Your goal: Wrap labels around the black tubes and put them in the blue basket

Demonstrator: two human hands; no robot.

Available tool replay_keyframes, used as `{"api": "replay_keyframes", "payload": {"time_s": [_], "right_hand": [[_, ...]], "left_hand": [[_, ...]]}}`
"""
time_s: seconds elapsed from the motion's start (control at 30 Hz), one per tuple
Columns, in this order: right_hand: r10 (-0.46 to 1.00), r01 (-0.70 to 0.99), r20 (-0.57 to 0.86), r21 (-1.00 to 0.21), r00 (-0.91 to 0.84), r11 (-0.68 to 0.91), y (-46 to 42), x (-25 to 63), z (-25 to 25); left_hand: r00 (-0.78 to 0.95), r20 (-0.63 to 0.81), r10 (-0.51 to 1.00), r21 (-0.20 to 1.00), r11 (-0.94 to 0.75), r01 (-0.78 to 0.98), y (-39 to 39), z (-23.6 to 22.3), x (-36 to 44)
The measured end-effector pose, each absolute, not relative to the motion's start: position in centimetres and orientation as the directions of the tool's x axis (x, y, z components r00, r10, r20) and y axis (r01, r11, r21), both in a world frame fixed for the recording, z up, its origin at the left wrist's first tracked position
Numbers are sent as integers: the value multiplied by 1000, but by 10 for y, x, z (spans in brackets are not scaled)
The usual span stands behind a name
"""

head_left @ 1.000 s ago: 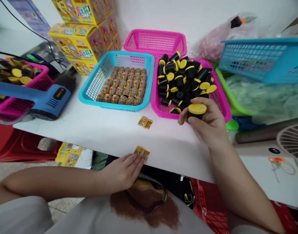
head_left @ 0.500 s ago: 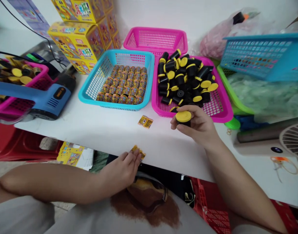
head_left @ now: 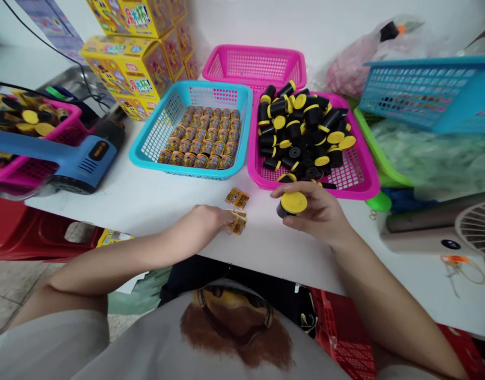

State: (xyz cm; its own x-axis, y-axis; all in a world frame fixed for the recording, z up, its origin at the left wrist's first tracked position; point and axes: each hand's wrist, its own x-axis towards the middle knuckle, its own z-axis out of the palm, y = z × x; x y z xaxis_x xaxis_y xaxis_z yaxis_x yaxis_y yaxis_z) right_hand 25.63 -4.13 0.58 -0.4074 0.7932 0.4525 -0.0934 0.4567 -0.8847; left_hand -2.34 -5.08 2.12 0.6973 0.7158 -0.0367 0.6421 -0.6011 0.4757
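Between the fingers of my right hand [head_left: 317,214] is a small black canister with a yellow lid [head_left: 293,203], tilted, the lid facing up toward me. My left hand [head_left: 213,217] pinches a yellow printed sleeve [head_left: 238,222] low over the white table. Just beyond it, a second printed sleeve [head_left: 237,198] lies flat. Behind my right hand stands a pink basket [head_left: 262,182] heaped with black canisters with yellow lids [head_left: 294,129]. To its left, a light blue basket [head_left: 147,163] holds rows of canisters wrapped in printed sleeves [head_left: 205,140].
A blue heat gun [head_left: 90,161] lies at the left by another pink basket [head_left: 74,124]. Yellow printed boxes [head_left: 127,68] are stacked behind. On the right are a blue basket [head_left: 456,100], a green basket [head_left: 389,171] and a fan [head_left: 464,227]. The table's front edge runs below my hands.
My left hand has moved from the table's front edge up and right, carrying the printed sleeve toward the canister. My right hand has lowered slightly and tilted the canister.
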Motion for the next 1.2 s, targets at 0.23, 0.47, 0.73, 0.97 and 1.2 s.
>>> {"api": "replay_keyframes", "payload": {"time_s": [0.23,0.47,0.73,0.97,1.2], "right_hand": [[870,-36,470,-882,-148,470,-42,252,0],[868,-7,486,-872,101,489,-42,250,2],[900,32,432,-900,-57,434,-55,246,17],[901,109,422,-895,-104,432,-58,246,21],[890,64,448,-889,-89,454,-53,247,20]], "left_hand": [[569,369,735,746,-599,290,-25,40,3],[618,438,653,731,-658,178,-2,-5,14],[643,447,621,781,-622,57,-4,-22,13],[584,469,663,853,-512,-103,-6,-15,13],[541,387,747,901,-431,-50,-8,-12,10]]}}
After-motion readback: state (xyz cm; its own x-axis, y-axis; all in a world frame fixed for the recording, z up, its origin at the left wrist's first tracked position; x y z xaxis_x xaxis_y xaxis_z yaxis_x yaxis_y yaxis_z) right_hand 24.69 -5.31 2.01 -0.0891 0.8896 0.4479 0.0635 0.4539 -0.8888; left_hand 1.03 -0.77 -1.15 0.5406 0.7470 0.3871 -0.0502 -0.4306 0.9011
